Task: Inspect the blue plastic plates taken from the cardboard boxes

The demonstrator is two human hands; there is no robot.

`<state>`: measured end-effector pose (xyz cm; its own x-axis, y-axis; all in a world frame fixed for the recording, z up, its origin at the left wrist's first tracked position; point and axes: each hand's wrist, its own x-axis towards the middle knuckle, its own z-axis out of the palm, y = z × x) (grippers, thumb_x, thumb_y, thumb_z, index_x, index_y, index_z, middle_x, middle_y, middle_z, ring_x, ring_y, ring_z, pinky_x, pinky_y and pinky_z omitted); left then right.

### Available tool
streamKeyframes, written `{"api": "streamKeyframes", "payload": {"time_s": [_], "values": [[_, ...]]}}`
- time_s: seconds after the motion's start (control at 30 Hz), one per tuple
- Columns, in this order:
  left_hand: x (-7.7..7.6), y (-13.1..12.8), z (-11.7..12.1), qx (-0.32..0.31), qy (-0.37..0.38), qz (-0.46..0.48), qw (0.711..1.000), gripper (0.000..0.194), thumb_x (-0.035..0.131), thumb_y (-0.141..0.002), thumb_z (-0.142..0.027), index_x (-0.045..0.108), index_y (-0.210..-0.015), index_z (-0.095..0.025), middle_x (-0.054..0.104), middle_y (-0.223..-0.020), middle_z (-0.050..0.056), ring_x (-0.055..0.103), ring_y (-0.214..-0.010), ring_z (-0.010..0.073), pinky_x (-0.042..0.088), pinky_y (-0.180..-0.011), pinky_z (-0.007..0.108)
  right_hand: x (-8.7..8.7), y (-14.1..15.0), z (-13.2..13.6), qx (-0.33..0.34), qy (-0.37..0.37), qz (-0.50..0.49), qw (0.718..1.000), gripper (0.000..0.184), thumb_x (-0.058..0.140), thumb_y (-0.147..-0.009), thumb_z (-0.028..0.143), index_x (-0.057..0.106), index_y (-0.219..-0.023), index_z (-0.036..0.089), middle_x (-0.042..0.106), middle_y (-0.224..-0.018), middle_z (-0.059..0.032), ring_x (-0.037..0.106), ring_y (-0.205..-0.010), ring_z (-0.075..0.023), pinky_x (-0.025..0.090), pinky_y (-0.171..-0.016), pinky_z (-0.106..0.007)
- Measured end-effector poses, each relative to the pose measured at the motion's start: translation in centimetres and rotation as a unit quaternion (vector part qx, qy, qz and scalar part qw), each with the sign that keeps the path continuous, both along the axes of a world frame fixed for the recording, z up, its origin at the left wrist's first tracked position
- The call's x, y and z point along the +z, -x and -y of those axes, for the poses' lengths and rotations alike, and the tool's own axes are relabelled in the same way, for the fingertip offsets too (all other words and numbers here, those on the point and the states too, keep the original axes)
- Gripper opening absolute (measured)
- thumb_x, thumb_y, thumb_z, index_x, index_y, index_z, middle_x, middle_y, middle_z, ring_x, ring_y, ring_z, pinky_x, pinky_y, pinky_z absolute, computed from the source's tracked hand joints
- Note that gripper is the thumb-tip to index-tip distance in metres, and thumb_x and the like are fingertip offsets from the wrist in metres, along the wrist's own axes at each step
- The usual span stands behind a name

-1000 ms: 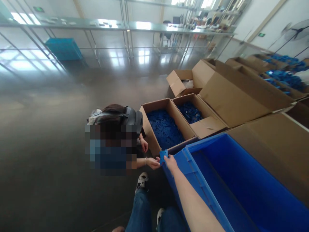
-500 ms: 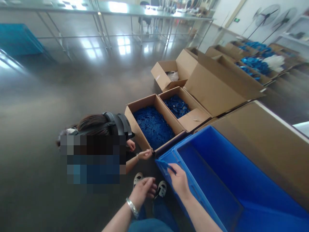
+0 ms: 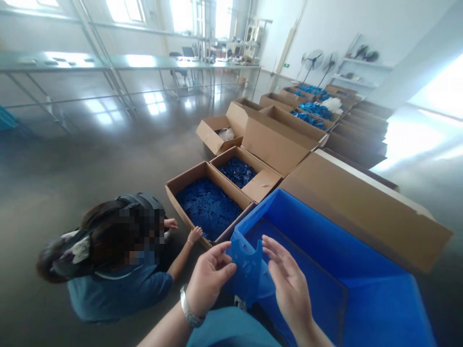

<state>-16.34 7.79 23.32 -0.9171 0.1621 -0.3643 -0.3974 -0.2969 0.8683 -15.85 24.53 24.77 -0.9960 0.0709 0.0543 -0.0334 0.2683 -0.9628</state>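
A thin, flat blue plastic piece (image 3: 247, 275) with a curved notch in its top edge stands upright before me. My left hand (image 3: 211, 274), a silver bracelet on its wrist, pinches the piece's left edge between thumb and fingers. On the opposite side is my right hand (image 3: 291, 286), its fingers stretched out and apart beside the right edge; whether the fingertips touch it I cannot tell. Behind and to the right of both hands is a large blue plastic bin (image 3: 376, 289), with bare inner walls and floor showing.
A co-worker (image 3: 119, 289) crouches at the left, one hand on the rim of a cardboard box (image 3: 188, 224) of blue pieces. Another box (image 3: 269, 185) of blue pieces adjoins it. More cardboard boxes (image 3: 285, 118) stretch behind, and a long table (image 3: 137, 61) stands at the back.
The blue piece has come from my right hand at the bin's edge to my left hand, in front of me. My right hand has opened. The view has tilted up and turned right.
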Motion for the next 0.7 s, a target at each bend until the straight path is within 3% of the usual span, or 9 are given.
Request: {"api": "streamKeyframes", "payload": {"time_s": [0.1, 0.2, 0.4, 0.7], "values": [[1.3, -0.1, -0.4, 0.002, 0.029, -0.011, 1.000, 0.061, 0.067, -0.061, -0.034, 0.040, -0.109, -0.007, 0.051, -0.068, 0.000, 0.047, -0.063, 0.0092, 0.037, -0.059, 0.022, 1.2, -0.1, -0.3, 0.055, 0.153, 0.150, 0.975, 0.035, 0.048, -0.078, 0.039, 0.045, -0.109, 0.023, 0.053, -0.112, -0.0063, 0.051, -0.100, -0.0169, 0.045, -0.086, -0.032], [2.0, -0.2, -0.4, 0.001, 0.039, -0.018, 0.999, 0.061, 0.067, -0.060, -0.034, 0.040, -0.108, -0.007, 0.052, -0.069, 0.000, 0.048, -0.063, 0.0102, 0.039, -0.059, 0.022, 2.1, -0.3, -0.1, 0.101, 0.213, 0.174, 0.956, 0.037, 0.051, -0.077, 0.038, 0.044, -0.109, 0.021, 0.053, -0.110, -0.0063, 0.051, -0.098, -0.0161, 0.044, -0.087, -0.031], [2.4, -0.6, -0.3, -0.013, 0.040, -0.031, 0.999, 0.058, 0.066, -0.063, -0.035, 0.041, -0.108, -0.008, 0.052, -0.069, 0.000, 0.048, -0.062, 0.0090, 0.039, -0.057, 0.021, 2.8, -0.7, -0.3, 0.092, 0.208, 0.172, 0.959, 0.038, 0.057, -0.072, 0.038, 0.048, -0.103, 0.018, 0.057, -0.093, -0.0049, 0.052, -0.086, -0.0142, 0.043, -0.071, -0.025], [3.2, -0.9, -0.2, -0.029, 0.033, -0.027, 0.999, 0.056, 0.069, -0.059, -0.031, 0.046, -0.105, -0.007, 0.051, -0.064, -0.002, 0.046, -0.058, 0.0074, 0.037, -0.057, 0.020, 3.3, 0.1, -0.5, 0.058, 0.172, 0.150, 0.972, 0.036, 0.057, -0.070, 0.041, 0.052, -0.096, 0.016, 0.050, -0.066, 0.0016, 0.046, -0.052, -0.0078, 0.040, -0.049, -0.022]]}}
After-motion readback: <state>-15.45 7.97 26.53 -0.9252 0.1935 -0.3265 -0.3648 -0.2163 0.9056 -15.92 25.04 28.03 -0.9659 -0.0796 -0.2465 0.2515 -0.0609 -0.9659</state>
